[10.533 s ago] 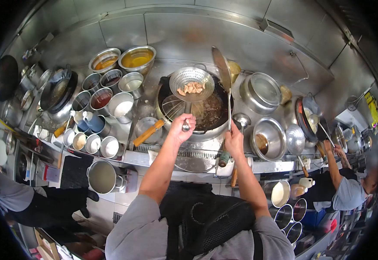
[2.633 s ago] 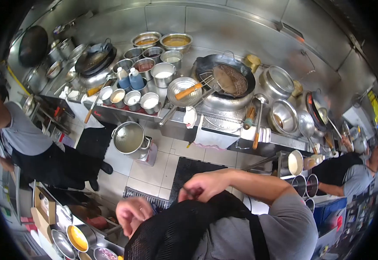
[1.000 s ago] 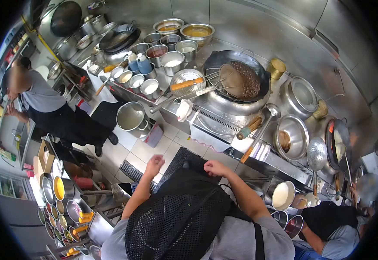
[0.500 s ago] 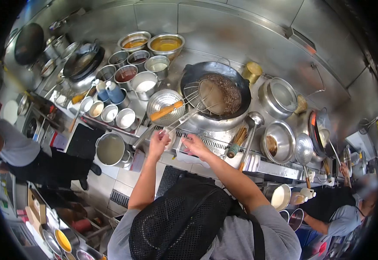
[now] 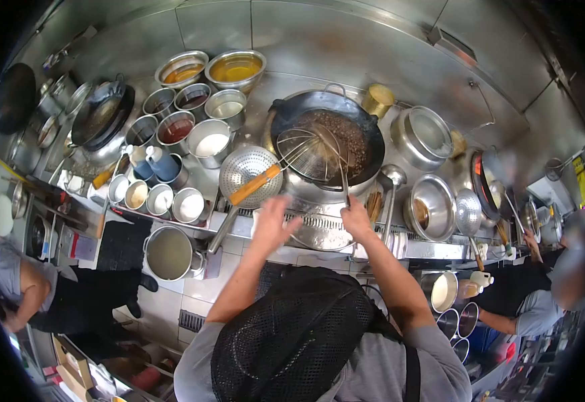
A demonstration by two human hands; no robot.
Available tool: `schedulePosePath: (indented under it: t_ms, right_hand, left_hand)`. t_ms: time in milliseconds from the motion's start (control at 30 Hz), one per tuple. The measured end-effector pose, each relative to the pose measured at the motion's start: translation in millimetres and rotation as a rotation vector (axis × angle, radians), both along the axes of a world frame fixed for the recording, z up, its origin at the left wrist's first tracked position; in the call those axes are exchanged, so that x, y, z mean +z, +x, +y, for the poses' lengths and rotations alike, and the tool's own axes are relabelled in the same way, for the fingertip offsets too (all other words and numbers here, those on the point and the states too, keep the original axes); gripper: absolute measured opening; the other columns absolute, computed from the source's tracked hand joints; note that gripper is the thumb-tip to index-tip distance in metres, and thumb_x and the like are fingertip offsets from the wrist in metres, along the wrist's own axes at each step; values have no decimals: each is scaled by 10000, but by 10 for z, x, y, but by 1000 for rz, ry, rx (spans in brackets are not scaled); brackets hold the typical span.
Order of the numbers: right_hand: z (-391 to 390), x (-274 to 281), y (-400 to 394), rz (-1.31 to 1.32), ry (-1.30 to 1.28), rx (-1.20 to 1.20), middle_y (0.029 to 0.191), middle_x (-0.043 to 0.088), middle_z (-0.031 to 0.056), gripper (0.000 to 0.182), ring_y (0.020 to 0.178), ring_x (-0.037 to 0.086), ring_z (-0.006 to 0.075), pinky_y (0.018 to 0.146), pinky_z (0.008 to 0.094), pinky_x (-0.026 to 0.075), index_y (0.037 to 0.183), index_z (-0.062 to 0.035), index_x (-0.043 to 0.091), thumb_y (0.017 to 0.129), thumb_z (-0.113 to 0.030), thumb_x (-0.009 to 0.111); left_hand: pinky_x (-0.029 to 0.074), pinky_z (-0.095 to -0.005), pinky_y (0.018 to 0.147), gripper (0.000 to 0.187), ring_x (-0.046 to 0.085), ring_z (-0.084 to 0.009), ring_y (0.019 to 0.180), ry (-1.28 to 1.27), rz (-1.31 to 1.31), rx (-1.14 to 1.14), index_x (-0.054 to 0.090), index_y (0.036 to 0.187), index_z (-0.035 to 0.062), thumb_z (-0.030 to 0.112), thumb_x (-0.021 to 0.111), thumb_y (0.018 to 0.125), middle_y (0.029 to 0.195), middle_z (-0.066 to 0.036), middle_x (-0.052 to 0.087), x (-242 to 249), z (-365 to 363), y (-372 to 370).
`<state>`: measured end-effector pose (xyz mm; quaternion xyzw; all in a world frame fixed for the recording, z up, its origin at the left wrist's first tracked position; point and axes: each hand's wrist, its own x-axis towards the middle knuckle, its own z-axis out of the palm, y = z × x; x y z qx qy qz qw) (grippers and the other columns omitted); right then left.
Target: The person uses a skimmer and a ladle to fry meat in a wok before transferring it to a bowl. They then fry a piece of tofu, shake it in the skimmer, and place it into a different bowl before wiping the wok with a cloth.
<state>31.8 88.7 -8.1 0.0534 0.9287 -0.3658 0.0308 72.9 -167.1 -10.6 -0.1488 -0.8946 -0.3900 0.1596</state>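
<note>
A dark wok (image 5: pixel 373 144) holds dark, bubbling contents. My right hand (image 5: pixel 357 220) grips the metal handle of a utensil (image 5: pixel 344 177) that reaches into the wok; its head is hard to make out among the wires. Over the wok's left side lies a wire strainer (image 5: pixel 306 154) with a wooden handle (image 5: pixel 255 185). My left hand (image 5: pixel 273 224), slightly blurred, is raised below that wooden handle with its fingers apart and nothing in it. A perforated ladle (image 5: pixel 244 164) rests left of the wok, its metal handle pointing toward the counter edge.
Bowls of yellow liquid (image 5: pixel 237 68), several sauce pots (image 5: pixel 210 142) and blue-capped bottles (image 5: pixel 161 164) stand at left. A ladle (image 5: pixel 393 176) and a steel bowl (image 5: pixel 430 208) are at right. A stockpot (image 5: pixel 170 253) sits lower left. Co-workers (image 5: pixel 11 275) stand at both sides.
My right hand has moved right and up and now holds a utensil handle. My left hand has moved right and opened. The view has shifted slightly.
</note>
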Motion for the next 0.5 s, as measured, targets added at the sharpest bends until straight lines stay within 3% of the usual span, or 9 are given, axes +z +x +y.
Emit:
schedulePosePath:
  t_ms: [67,100,167,233,300,400,500]
  right_hand:
    - [275,31,24,-3,-59,46,968,643,277,473,910,647,384,813,413,491,1257,71,488,819,-106,498]
    - [245,377,134,-117,-126,-27,923,645,252,517,871,649,349,802,402,487,1317,36,470,816,-90,483]
    - [490,277,177,-40,-137,-8,877,641,234,537,784,637,322,770,388,488,1338,-2,477,809,-97,497]
    - [623,336,274,-7,-198,-23,844,635,195,535,716,618,284,699,375,489,1336,-9,484,810,-100,504]
    - [758,361,314,26,-265,-32,811,630,157,532,647,599,247,628,362,491,1335,-16,490,810,-103,511]
    - [802,458,389,-82,-624,-143,724,530,10,441,548,467,72,439,235,390,1255,-37,556,824,-59,467]
    - [825,428,400,-108,-795,-197,697,502,-4,347,517,423,61,428,229,371,1154,-10,571,840,-38,426]
  left_hand:
    - [394,-493,982,736,498,-392,1126,-269,11,267,414,1339,40,254,775,735,1267,-172,490,-148,-232,-349]
    - [402,-509,971,780,499,-396,1137,-349,10,279,365,1379,80,241,770,732,1291,-180,466,-276,-364,-512]
    - [410,-526,960,829,501,-400,1149,-428,17,280,316,1419,121,229,764,730,1316,-188,443,-410,-524,-715]
    - [441,-519,931,751,554,-365,1126,-609,-296,226,286,1454,190,142,646,797,1199,-163,540,-459,-598,-833]
    - [480,-517,876,716,614,-372,1033,-614,-285,192,270,1461,244,101,567,825,1159,-174,565,-533,-646,-929]
    - [506,-513,825,687,638,-396,944,-572,-387,102,282,1458,221,92,539,835,1099,-202,585,-412,-650,-934]
    - [518,-513,784,678,642,-419,892,-502,-306,83,311,1446,182,78,546,818,1064,-223,595,-403,-600,-927]
